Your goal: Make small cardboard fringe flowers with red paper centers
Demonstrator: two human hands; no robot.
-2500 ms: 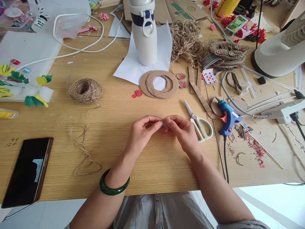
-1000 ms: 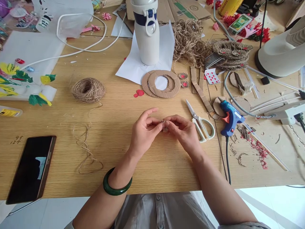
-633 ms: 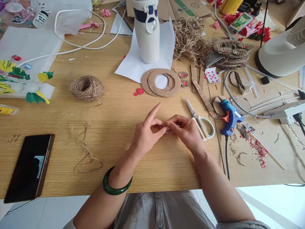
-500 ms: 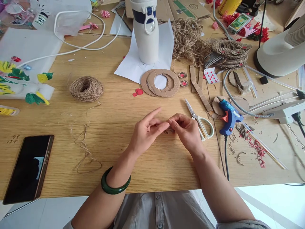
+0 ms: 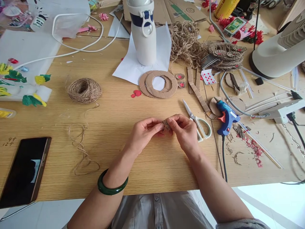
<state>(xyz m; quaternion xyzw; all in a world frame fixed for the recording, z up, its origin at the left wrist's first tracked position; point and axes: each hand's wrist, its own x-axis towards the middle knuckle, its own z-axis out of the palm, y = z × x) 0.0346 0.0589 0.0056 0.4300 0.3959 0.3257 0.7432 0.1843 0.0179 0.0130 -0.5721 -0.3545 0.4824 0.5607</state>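
Observation:
Between my two hands is a small pleated cardboard rosette (image 5: 166, 125), partly covered by fingers. My left hand (image 5: 145, 132) pinches its left side between thumb and fingers. On its right side my right hand (image 5: 182, 128) pinches it the same way. White-handled scissors (image 5: 199, 122) lie just right of my right hand, blades pointing away from me. Beyond the hands rest two cardboard rings (image 5: 171, 84), overlapping, with red paper discs (image 5: 137, 93) to their left. Two finished rosettes with red centres (image 5: 181, 84) lie to the right of the rings.
A twine ball (image 5: 84, 90) trails a loose strand on the left, near a phone (image 5: 25, 171). A blue glue gun (image 5: 227, 117) with its cable lies right, beside a power strip (image 5: 283, 109). A white bottle (image 5: 144, 38) stands on paper at the back.
My left fingers, stretched out and apart before, have closed onto the rosette's left side. The rosette now shows more between both hands. The view has shifted slightly.

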